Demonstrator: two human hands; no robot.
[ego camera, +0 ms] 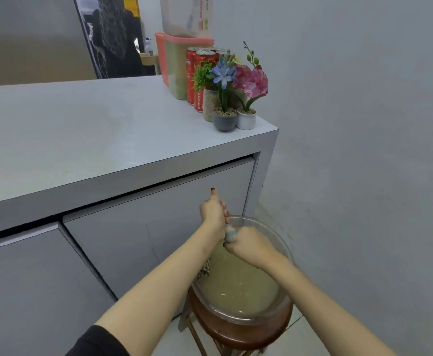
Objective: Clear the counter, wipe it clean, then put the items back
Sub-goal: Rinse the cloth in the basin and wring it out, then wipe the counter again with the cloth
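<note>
Both hands are clenched around a twisted, pale blue-and-white cloth (pixel 229 232), held just above the far rim of a clear, round bowl (pixel 286 255). The left hand (pixel 212 211) grips the upper end with its thumb pointing up. The right hand (pixel 248 246) wraps the lower end, knuckles toward the camera. Only a short stretch of cloth shows between the two fists. A striped bit (pixel 205 272) under the left forearm may be a trailing end of the same cloth, though it is too hidden to be sure.

The bowl holds murky, yellowish-green water and sits on a round, reddish-brown wooden stool (pixel 236 332), which stands on the floor near the right end of grey cabinet doors (pixel 159 227).

Above the doors, the pale grey tabletop (pixel 94 129) carries a cluster of things at its far right corner, against the wall. Nearest the corner edge stand a dark grey pot with a blue artificial flower (pixel 224 120) and, just right of it, a white pot with a pink artificial orchid (pixel 246 119). Just behind them is a beige cylindrical pot with a green plant (pixel 209 104). Farther back are red drink cans (pixel 194 73), then a pink-rimmed storage container with greenish contents (pixel 176 70), with a clear container (pixel 184 14) stacked on top of it.
</note>
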